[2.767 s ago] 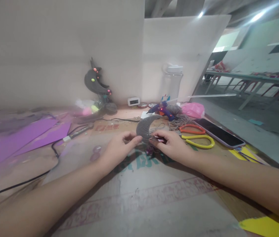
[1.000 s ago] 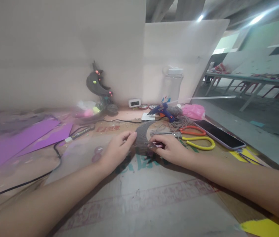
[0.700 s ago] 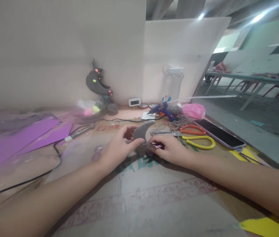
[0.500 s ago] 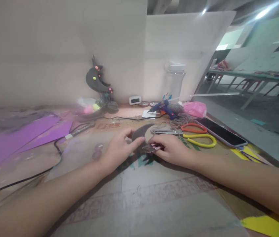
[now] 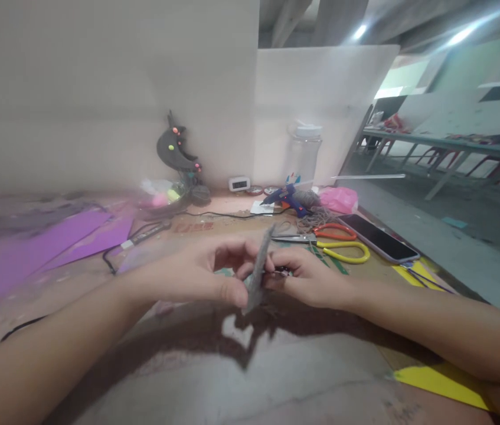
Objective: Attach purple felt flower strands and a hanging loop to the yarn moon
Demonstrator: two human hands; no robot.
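Observation:
A grey yarn-wrapped crescent [image 5: 258, 268] is held up above the cardboard-covered table, turned edge-on to me. My left hand [image 5: 205, 274] grips its lower part with thumb and fingers closed round it. My right hand [image 5: 305, 277] pinches the crescent's right side, with a small dark pink-marked object [image 5: 283, 271] at its fingertips that I cannot make out. Both hands meet at the crescent, and its shadow falls on the cardboard [image 5: 250, 366] below.
Behind the hands lie yellow-handled scissors [image 5: 342, 251], orange-handled scissors [image 5: 333, 230], a phone [image 5: 378, 238], a blue glue gun [image 5: 287, 198] and loose grey yarn [image 5: 309, 218]. A finished dark crescent [image 5: 172, 147] leans on the back wall. Purple sheets [image 5: 41, 242] and a black cable [image 5: 112, 260] lie left.
The crescent lay low against the table between my fingers; both hands have lifted it and turned it edge-on, nearer to me. The camera view has shifted slightly.

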